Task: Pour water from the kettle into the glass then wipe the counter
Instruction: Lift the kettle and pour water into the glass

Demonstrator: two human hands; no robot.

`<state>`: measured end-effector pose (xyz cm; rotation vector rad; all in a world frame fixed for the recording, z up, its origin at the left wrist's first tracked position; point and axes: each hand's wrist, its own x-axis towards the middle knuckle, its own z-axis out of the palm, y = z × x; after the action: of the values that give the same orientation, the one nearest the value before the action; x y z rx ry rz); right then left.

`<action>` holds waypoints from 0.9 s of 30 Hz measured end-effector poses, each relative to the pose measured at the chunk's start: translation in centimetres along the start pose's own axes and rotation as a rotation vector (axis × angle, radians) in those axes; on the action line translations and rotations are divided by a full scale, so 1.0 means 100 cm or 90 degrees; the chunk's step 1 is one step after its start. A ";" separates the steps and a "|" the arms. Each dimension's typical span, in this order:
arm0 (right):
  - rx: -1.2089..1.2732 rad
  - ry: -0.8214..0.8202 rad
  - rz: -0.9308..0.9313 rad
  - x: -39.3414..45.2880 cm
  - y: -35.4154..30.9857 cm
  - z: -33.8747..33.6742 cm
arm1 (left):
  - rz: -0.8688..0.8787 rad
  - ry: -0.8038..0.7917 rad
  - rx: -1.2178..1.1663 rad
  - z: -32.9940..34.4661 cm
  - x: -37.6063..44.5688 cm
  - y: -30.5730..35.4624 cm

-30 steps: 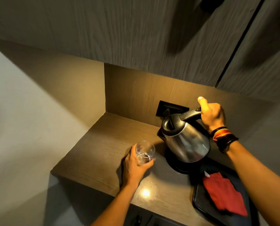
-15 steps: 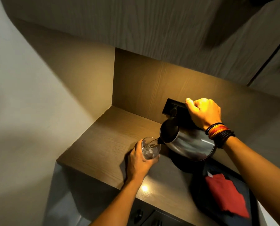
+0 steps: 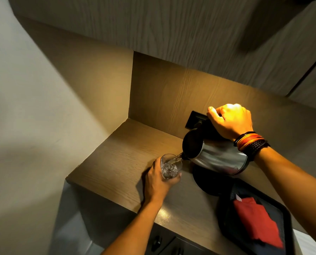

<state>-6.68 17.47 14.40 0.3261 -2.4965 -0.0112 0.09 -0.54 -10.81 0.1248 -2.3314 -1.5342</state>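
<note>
A steel kettle (image 3: 219, 159) with a black lid is tipped to the left above the wooden counter (image 3: 120, 162). My right hand (image 3: 228, 122) grips its black handle from above. Water runs from the spout into a clear glass (image 3: 170, 167), which stands on the counter and holds some water. My left hand (image 3: 157, 183) is wrapped around the near side of the glass. A red cloth (image 3: 256, 219) lies folded on a dark tray (image 3: 225, 214) at the front right.
The kettle's round black base (image 3: 208, 184) sits on the counter under the kettle. A black wall socket (image 3: 195, 120) is behind it. Cabinets hang overhead, a wall closes the left side, and drawer knobs (image 3: 156, 242) show below the counter's front edge.
My right hand lifted the kettle off its base and tipped it to the left; water now streams into the glass. My left hand has stayed around the glass.
</note>
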 end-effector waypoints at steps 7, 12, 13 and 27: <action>0.004 0.015 -0.017 0.003 -0.001 -0.002 | -0.001 0.002 0.001 -0.001 0.000 0.001; 0.005 0.024 -0.025 0.005 0.000 -0.004 | -0.005 0.001 0.001 -0.002 0.000 0.002; 0.005 0.027 -0.028 0.005 0.000 -0.005 | -0.004 0.001 0.001 -0.002 0.000 0.002; 0.008 0.031 -0.042 0.009 0.000 -0.007 | -0.006 -0.003 -0.013 -0.006 -0.002 0.007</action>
<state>-6.97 17.32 15.50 0.4096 -2.4370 -0.0150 0.58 -0.73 -10.06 0.1270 -2.3207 -1.5641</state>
